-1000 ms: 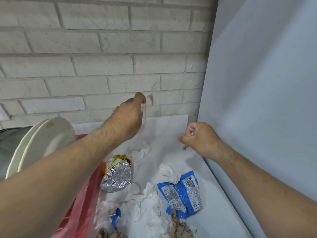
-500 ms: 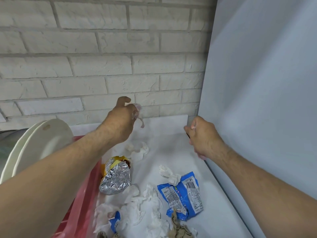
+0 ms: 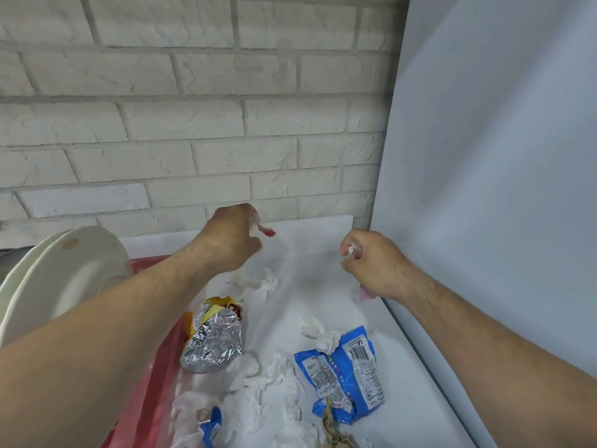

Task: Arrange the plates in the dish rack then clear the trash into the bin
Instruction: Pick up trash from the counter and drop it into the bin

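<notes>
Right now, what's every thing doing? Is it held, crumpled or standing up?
Left hand: pinches a red-tipped scrap.
Right hand: grips clear plastic.
Plates: standing on edge in the rack.
Foil bag: crumpled, lying down.
Blue wrapper: flattened, lying down.
Tissues: crumpled, scattered.

2 bare forearms (image 3: 129,321), lightly haired; left hand (image 3: 231,242) and right hand (image 3: 379,266) seemingly bare.
</notes>
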The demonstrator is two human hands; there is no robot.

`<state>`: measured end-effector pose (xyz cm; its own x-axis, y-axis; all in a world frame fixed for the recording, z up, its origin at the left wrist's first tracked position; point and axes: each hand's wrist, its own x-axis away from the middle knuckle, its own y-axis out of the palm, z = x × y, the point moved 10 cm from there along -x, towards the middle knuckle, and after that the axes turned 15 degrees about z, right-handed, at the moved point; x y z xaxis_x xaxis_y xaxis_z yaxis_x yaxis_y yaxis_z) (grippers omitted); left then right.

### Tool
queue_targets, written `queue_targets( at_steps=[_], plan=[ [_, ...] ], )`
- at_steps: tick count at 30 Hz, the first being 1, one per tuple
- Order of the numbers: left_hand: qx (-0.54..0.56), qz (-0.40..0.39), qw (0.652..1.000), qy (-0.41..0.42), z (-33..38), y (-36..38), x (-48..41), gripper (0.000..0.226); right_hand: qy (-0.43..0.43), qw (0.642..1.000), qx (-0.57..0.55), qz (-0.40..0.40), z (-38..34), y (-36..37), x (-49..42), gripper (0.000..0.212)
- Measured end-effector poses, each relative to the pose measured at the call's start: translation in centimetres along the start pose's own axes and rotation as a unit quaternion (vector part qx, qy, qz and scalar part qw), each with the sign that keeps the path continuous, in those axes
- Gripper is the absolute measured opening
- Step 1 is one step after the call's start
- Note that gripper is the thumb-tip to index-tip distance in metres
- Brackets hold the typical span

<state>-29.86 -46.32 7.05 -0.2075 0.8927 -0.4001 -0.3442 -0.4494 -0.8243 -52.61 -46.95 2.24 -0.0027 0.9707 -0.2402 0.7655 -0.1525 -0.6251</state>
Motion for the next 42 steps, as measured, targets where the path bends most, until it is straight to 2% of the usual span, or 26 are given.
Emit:
queue_targets(
  at_steps=[1, 3, 6, 10, 11, 15, 18, 20, 21, 23, 25, 29, 34, 36, 39, 42],
  plan=[
    [-0.012, 0.021, 1.0, -0.013, -0.5, -0.3, -0.3, 0.016, -0.014, 1.0, 0.004, 0.007, -0.2, 0.1, -0.3, 0.017],
    [-0.027, 0.039, 0.998, -0.03, -1.7, -0.6, -0.9, 0.019, -0.016, 1.0, 0.0, -0.005, 0.0, 1.1, -0.6, 0.017],
    [-0.026, -0.014, 0.999, -0.039, -3.3, 0.9, -1.9, 0.019, -0.014, 0.999, 0.006, -0.04, -0.3, 3.2, -0.4, 0.01],
    [0.014, -0.06, 0.994, -0.09, -5.6, 3.0, -2.2, 0.028, -0.011, 0.992, 0.088, -0.094, -1.1, 6.6, -0.3, 0.049],
    [0.025, -0.056, 0.994, -0.086, -5.7, 3.2, -1.9, 0.032, -0.019, 0.987, 0.111, -0.11, -1.1, 7.8, -0.4, 0.052],
    [0.022, -0.045, 0.997, -0.059, -6.6, 4.8, -2.2, 0.043, -0.073, 0.964, 0.186, -0.173, -0.2, 13.7, -1.5, 0.024],
    [0.003, -0.078, 0.995, -0.07, -7.2, 6.2, -2.3, 0.019, -0.102, 0.951, 0.213, -0.198, 0.4, 17.0, -2.5, 0.046],
    [-0.002, -0.104, 0.992, -0.075, -7.7, 7.3, -2.0, 0.035, -0.135, 0.943, 0.226, -0.205, 0.4, 18.5, -3.0, 0.052],
    [-0.005, -0.104, 0.992, -0.075, -8.0, 7.7, -2.1, 0.036, -0.156, 0.932, 0.244, -0.219, 0.2, 19.2, -2.9, 0.052],
    [-0.049, -0.081, 0.994, -0.053, -8.2, 7.8, -2.7, 0.023, -0.181, 0.916, 0.266, -0.241, 0.4, 20.4, -2.8, 0.047],
    [-0.087, -0.07, 0.993, -0.035, -8.3, 8.2, -3.2, 0.021, -0.162, 0.926, 0.241, -0.24, 0.9, 20.5, -2.8, 0.039],
    [-0.149, -0.1, 0.983, 0.029, -7.7, 10.7, -3.2, 0.012, -0.12, 0.947, 0.185, -0.232, 1.7, 19.8, -2.6, 0.035],
    [-0.16, -0.123, 0.978, 0.046, -8.6, 14.5, -3.0, 0.021, -0.121, 0.96, 0.166, -0.191, 1.8, 16.3, -2.8, 0.019],
    [-0.147, -0.145, 0.978, 0.028, -9.4, 15.7, -2.8, 0.024, -0.114, 0.965, 0.148, -0.181, 1.7, 14.7, -2.8, 0.023],
    [-0.188, -0.163, 0.968, 0.032, -10.2, 16.9, -2.3, 0.033, -0.074, 0.98, 0.085, -0.163, 1.5, 12.3, -3.1, 0.032],
    [-0.206, -0.158, 0.965, 0.04, -10.3, 17.4, -2.2, 0.027, -0.06, 0.988, 0.062, -0.128, 1.5, 10.3, -3.4, 0.009]
  ],
)
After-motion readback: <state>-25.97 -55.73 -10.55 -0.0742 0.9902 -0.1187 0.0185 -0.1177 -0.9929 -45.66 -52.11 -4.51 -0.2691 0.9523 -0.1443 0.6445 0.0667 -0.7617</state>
